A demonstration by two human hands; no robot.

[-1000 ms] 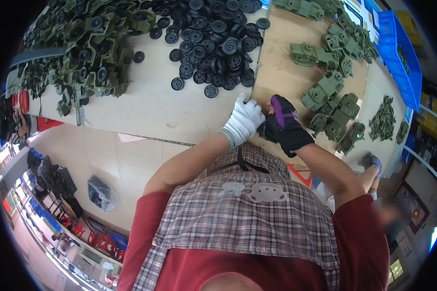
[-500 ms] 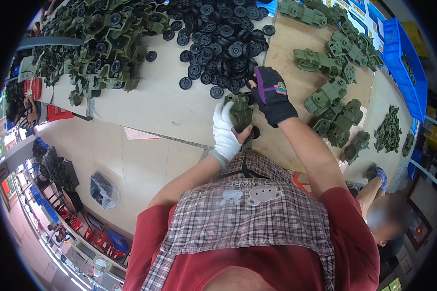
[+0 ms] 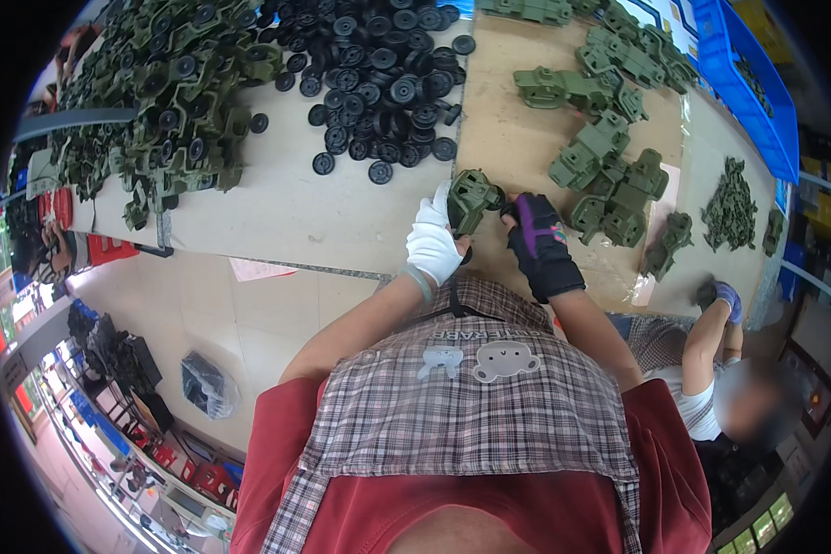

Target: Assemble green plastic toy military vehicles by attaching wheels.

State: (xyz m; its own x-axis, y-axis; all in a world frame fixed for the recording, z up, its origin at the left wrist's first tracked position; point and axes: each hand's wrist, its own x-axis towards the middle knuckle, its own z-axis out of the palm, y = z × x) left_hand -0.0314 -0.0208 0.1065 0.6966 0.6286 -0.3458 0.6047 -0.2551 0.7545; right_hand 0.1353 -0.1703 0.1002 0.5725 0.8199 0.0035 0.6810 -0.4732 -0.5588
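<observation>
A green toy vehicle [image 3: 473, 199] is gripped near the table's front edge by my left hand [image 3: 432, 246], which wears a white glove with the thumb bare. A black wheel [image 3: 497, 197] sits at the vehicle's right side, and another dark wheel shows partly below it. My right hand [image 3: 537, 242], in a black and purple glove with bare fingertips, is just right of the vehicle. Its fingers are curled, their tips close by the wheel; whatever they hold is hidden. Loose black wheels [image 3: 379, 88] lie heaped beyond my hands.
Green vehicle bodies [image 3: 171, 102] pile up at the far left. More green vehicles [image 3: 623, 198] stand in rows to the right, near small green parts [image 3: 729, 205] and a blue bin [image 3: 743, 88]. Another person [image 3: 702, 369] sits at the right.
My right hand has drawn back from the vehicle's far end, down and to its right side. The vehicle is turned in my left hand. The view has shifted to the right.
</observation>
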